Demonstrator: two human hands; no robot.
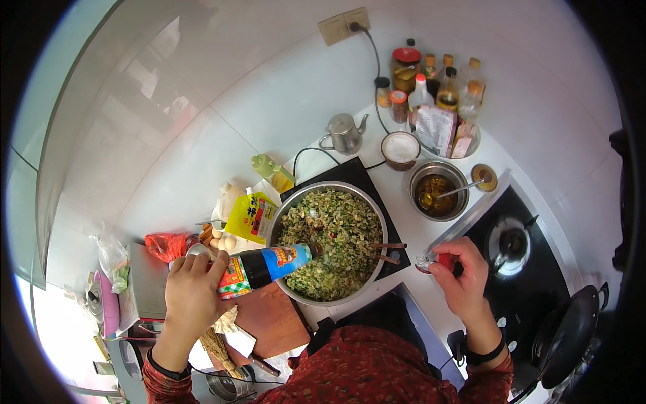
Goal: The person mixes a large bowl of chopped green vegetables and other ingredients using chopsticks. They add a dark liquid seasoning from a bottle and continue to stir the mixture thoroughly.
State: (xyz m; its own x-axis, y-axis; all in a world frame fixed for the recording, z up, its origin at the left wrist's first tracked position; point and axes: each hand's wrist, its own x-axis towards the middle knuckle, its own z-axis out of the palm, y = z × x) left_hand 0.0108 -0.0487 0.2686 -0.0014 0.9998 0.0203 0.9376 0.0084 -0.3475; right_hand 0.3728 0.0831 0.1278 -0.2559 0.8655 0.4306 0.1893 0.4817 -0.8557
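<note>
My left hand [194, 285] grips a dark sauce bottle [260, 267] with a blue and checked label, tilted so its neck lies over the large metal bowl [385, 227]. The bowl holds a chopped green and pale filling [333, 252], with small dark and red spots near its middle. Two brown chopstick-like sticks [388, 245] rest in it and stick out over its right rim. My right hand [464, 278], right of the bowl, pinches a small red cap [445, 260] and something shiny and clear. A yellow pouch [250, 217] stands by the bowl's left rim.
A black square cooktop [391, 270] lies under the bowl. Beyond are a steel pot with oil and a ladle [438, 191], a white-filled jar [400, 150], a metal teapot [344, 134] and clustered bottles. Right is a gas stove [525, 242]; lower left, a cutting board [272, 318] and a knife [264, 363].
</note>
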